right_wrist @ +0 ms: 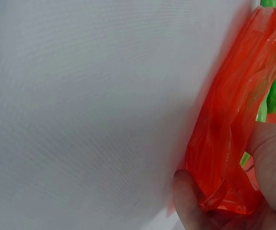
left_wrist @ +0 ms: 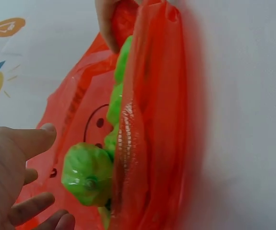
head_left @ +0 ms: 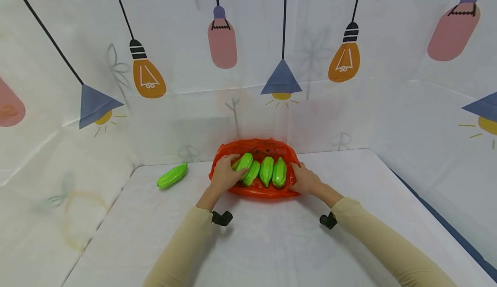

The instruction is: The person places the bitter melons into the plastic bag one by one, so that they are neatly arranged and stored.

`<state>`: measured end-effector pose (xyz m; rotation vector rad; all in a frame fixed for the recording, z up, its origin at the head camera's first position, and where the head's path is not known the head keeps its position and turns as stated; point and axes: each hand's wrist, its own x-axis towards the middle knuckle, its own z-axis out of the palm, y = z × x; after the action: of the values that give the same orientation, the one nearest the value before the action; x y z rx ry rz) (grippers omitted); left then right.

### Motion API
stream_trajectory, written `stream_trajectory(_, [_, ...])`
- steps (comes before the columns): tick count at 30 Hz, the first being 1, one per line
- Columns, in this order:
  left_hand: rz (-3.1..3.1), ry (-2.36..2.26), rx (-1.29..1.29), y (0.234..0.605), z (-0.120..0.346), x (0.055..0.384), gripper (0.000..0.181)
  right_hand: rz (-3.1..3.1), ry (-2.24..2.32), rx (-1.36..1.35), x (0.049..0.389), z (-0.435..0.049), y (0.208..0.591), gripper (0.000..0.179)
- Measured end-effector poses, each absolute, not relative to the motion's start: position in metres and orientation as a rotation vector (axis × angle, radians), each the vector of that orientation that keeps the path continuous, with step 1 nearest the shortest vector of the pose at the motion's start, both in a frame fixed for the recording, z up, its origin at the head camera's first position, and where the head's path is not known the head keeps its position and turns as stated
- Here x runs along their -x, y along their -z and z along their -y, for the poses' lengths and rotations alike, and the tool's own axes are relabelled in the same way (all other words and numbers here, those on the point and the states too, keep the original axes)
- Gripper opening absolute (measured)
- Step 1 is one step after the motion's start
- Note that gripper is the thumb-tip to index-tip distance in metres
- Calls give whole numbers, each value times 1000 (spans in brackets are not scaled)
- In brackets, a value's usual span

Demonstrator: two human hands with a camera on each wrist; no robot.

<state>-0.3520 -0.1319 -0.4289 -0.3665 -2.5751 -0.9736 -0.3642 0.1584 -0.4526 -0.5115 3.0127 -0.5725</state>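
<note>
A red plastic bag (head_left: 268,194) with a printed smiley face lies spread on the table, its mouth held wide. Several green ridged bitter melons (head_left: 279,172) sit side by side inside it. My left hand (head_left: 225,175) is at the bag's left side, by the topmost melon (left_wrist: 87,172); in the left wrist view its fingers are spread and loosely bent, apart from that melon. At the other end, my right hand (head_left: 306,180) pinches the bag's right edge between thumb and fingers, as the right wrist view shows.
One more bitter melon (head_left: 172,175) lies on the white table (head_left: 264,244), left of the bag near the back edge. Behind stands a white backdrop (head_left: 186,123) printed with hanging lamps and bulbs. Black wrist mounts (head_left: 222,218) sit under both wrists.
</note>
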Motion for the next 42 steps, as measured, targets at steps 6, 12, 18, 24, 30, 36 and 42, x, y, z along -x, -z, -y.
stream_trajectory(6, [2434, 1026, 480, 419, 138, 344, 51, -2996, 564, 518, 365, -157, 451, 89])
stream_trajectory(12, [2334, 1059, 561, 408, 148, 333, 44, -2985, 558, 513, 367, -157, 451, 89])
stream_trajectory(18, [2230, 1037, 543, 400, 174, 323, 35, -2985, 569, 537, 368, -156, 450, 88])
stream_trajectory(24, [2304, 984, 418, 406, 208, 315, 36, -2995, 586, 555, 366, -159, 452, 87])
stream_trajectory(30, [2384, 938, 335, 424, 245, 309, 40, -3005, 593, 572, 365, -159, 454, 85])
stream_trajectory(36, [2402, 876, 269, 436, 284, 310, 45, -3006, 584, 558, 364, -159, 454, 86])
stream_trajectory(42, [2471, 834, 194, 443, 321, 315, 53, -3010, 580, 571, 365, -159, 455, 86])
